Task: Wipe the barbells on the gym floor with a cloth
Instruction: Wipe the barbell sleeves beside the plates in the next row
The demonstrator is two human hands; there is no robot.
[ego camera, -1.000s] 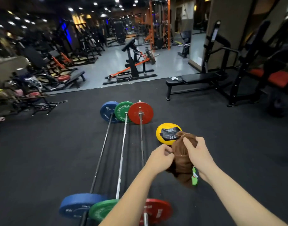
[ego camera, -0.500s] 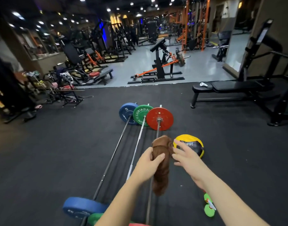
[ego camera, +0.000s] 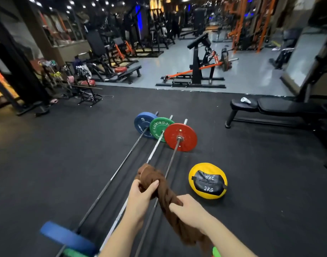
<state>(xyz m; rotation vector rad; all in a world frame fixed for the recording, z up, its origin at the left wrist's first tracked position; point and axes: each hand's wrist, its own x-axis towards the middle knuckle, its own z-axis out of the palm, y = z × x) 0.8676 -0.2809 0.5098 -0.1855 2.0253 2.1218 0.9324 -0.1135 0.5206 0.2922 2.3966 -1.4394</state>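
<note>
Three barbells lie side by side on the black rubber floor, running away from me: one with blue plates [ego camera: 142, 124], one with green plates [ego camera: 159, 127], one with red plates [ego camera: 180, 137]. A brown cloth [ego camera: 165, 191] hangs stretched between my hands, above the shaft of the red-plated barbell [ego camera: 170, 161]. My left hand [ego camera: 142, 197] grips its upper end. My right hand [ego camera: 189, 207] grips it lower down, and the rest of the cloth trails below my wrist.
A yellow 2 kg medicine ball [ego camera: 208, 180] sits on the floor right of the bars. A black bench [ego camera: 266, 106] with a small white object on it stands at the right. Gym machines and racks fill the back and left. A green object [ego camera: 216, 252] pokes in at the bottom edge.
My hands have drawn apart and pulled the bunched cloth out into a long strip. The right hand went from open beside the cloth to gripping it lower down. The view shifted left.
</note>
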